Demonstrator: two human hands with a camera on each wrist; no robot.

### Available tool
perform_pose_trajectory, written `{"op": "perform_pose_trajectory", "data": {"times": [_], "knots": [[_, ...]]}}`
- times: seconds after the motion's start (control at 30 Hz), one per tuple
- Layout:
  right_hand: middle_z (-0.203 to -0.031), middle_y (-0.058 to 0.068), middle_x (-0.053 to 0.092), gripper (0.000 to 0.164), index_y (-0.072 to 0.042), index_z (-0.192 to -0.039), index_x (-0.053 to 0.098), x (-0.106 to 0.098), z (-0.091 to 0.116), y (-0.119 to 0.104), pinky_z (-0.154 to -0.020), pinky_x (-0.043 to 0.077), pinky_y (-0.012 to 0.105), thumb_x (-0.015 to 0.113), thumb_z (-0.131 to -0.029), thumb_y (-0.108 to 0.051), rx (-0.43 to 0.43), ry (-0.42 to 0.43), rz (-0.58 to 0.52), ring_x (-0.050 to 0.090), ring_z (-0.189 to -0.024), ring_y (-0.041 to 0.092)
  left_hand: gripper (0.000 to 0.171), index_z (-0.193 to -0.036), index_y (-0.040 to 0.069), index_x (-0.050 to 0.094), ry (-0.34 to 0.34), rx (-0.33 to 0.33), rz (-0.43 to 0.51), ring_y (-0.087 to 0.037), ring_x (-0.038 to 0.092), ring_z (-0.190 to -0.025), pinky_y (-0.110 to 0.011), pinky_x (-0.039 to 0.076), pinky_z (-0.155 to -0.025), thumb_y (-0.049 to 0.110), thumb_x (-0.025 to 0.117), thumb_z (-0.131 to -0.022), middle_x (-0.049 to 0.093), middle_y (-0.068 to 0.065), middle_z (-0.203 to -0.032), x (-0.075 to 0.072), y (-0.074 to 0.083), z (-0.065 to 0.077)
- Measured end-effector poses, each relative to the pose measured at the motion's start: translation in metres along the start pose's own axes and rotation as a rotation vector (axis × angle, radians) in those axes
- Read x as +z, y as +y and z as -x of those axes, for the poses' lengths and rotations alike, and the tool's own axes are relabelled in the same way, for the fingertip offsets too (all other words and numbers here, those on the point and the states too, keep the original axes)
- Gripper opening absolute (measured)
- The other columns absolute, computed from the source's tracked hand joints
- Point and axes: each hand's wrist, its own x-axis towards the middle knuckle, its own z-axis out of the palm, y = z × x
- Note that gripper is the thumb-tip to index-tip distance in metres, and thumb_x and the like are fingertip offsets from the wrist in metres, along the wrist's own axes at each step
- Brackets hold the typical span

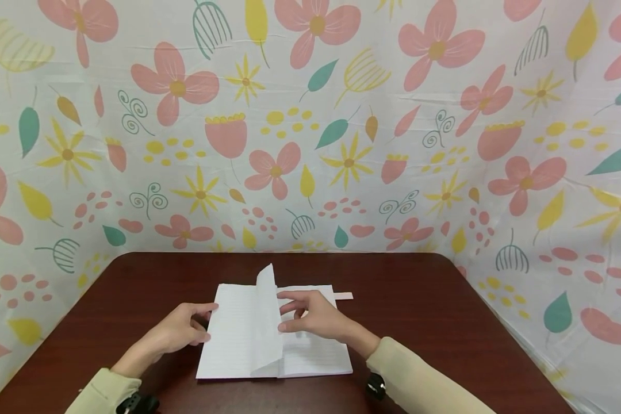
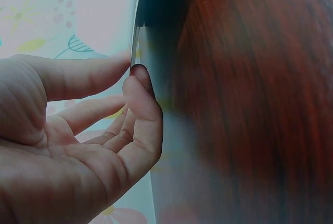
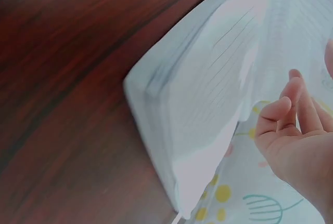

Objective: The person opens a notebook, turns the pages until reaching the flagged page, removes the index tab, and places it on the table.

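Note:
An open notebook (image 1: 227, 336) with lined white pages lies on the table, one loose page (image 1: 267, 333) standing up and curling near its middle. At the notebook's left edge, my left hand (image 1: 172, 330) pinches the cover and sheets between thumb and finger; the left wrist view shows this thin edge (image 2: 136, 42) between the fingertips. My right hand (image 1: 313, 315) hovers over the right-hand pages, fingers loosely bent, fingertips right at the raised page. In the right wrist view, the fingers (image 3: 276, 110) appear beside the lined paper (image 3: 213, 89) with nothing gripped between them.
A dark reddish-brown wooden table (image 1: 419, 322) bears the notebook. A pale pink tab (image 1: 344, 296) sticks out from the notebook's right side. Behind and around the table hangs a white cloth (image 1: 341, 190) printed with flowers and leaves.

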Motion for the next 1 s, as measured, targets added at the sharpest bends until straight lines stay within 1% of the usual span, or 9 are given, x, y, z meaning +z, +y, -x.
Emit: {"op": "perform_pose_trajectory", "data": {"times": [0.17,0.27,0.37,0.43,0.53,0.6,0.7,0.83,1.0], "knots": [[-0.126,0.012,0.073,0.062,-0.003,-0.148,0.059,0.008,-0.005,-0.006,-0.083,0.054,0.028,0.082,-0.093,-0.018,0.021,-0.028,-0.021,0.072,-0.102,0.023,0.065,-0.145,-0.012,0.054,-0.006,0.002,0.003,-0.024,0.067,-0.08,-0.036,0.054,-0.067,-0.01,0.076,-0.084,0.055,-0.018,-0.116,-0.001,-0.001,-0.001],[-0.13,0.013,0.071,0.061,-0.001,-0.15,0.057,0.013,-0.008,-0.008,-0.088,0.053,0.028,0.08,-0.095,-0.019,0.025,-0.052,-0.019,0.07,-0.115,0.027,0.066,-0.146,-0.012,0.054,-0.01,-0.002,0.008,-0.024,0.067,-0.08,-0.036,0.053,-0.067,-0.011,0.076,-0.084,0.055,-0.018,-0.116,0.0,0.0,0.0],[-0.132,0.014,0.07,0.06,0.0,-0.151,0.055,0.017,-0.012,-0.009,-0.09,0.052,0.027,0.076,-0.098,-0.02,0.023,-0.075,-0.01,0.068,-0.121,0.027,0.065,-0.146,-0.013,0.053,-0.017,0.003,0.005,-0.023,0.067,-0.08,-0.036,0.053,-0.067,-0.01,0.076,-0.085,0.056,-0.019,-0.115,-0.001,0.0,0.0],[-0.133,0.013,0.07,0.059,0.0,-0.151,0.055,0.02,-0.014,-0.01,-0.088,0.052,0.027,0.074,-0.1,-0.022,0.033,-0.088,-0.009,0.069,-0.117,0.026,0.065,-0.146,-0.013,0.053,-0.019,0.003,0.004,-0.023,0.067,-0.08,-0.036,0.054,-0.067,-0.01,0.076,-0.085,0.056,-0.019,-0.115,-0.001,0.001,0.0],[-0.13,0.012,0.071,0.059,0.0,-0.151,0.056,0.025,-0.017,-0.012,-0.078,0.054,0.027,0.073,-0.101,-0.025,0.06,-0.105,-0.01,0.074,-0.099,0.025,0.064,-0.146,-0.014,0.053,-0.02,0.003,0.002,-0.023,0.067,-0.08,-0.037,0.055,-0.067,-0.01,0.076,-0.086,0.056,-0.019,-0.114,-0.001,0.001,-0.001],[-0.128,0.012,0.072,0.059,0.001,-0.15,0.056,0.028,-0.019,-0.012,-0.072,0.055,0.028,0.073,-0.1,-0.027,0.077,-0.116,-0.002,0.073,-0.088,0.024,0.064,-0.146,-0.013,0.053,-0.017,0.001,0.003,-0.023,0.067,-0.08,-0.037,0.055,-0.067,-0.01,0.076,-0.086,0.056,-0.018,-0.114,-0.001,0.001,0.0],[-0.126,0.009,0.073,0.058,0.0,-0.148,0.059,0.032,-0.022,-0.013,-0.078,0.054,0.027,0.072,-0.1,-0.03,0.084,-0.126,0.042,0.073,-0.095,0.018,0.064,-0.145,-0.015,0.053,-0.017,0.013,0.002,-0.024,0.068,-0.08,-0.038,0.055,-0.067,-0.011,0.075,-0.085,0.057,-0.018,-0.114,-0.001,0.0,-0.001],[-0.127,0.006,0.073,0.055,-0.003,-0.146,0.061,0.035,-0.025,-0.014,-0.091,0.051,0.025,0.071,-0.101,-0.032,0.078,-0.135,0.093,0.068,-0.113,0.007,0.062,-0.144,-0.015,0.052,-0.025,0.022,0.011,-0.025,0.067,-0.08,-0.039,0.056,-0.067,-0.011,0.074,-0.086,0.058,-0.018,-0.112,-0.001,0.0,-0.001],[-0.125,0.005,0.074,0.053,-0.006,-0.145,0.064,0.038,-0.026,-0.016,-0.087,0.052,0.026,0.073,-0.1,-0.033,0.087,-0.154,0.12,0.069,-0.111,0.008,0.056,-0.145,-0.016,0.052,-0.035,0.03,0.019,-0.025,0.066,-0.081,-0.04,0.057,-0.067,-0.007,0.07,-0.092,0.058,-0.017,-0.113,-0.002,-0.001,-0.001]]}}
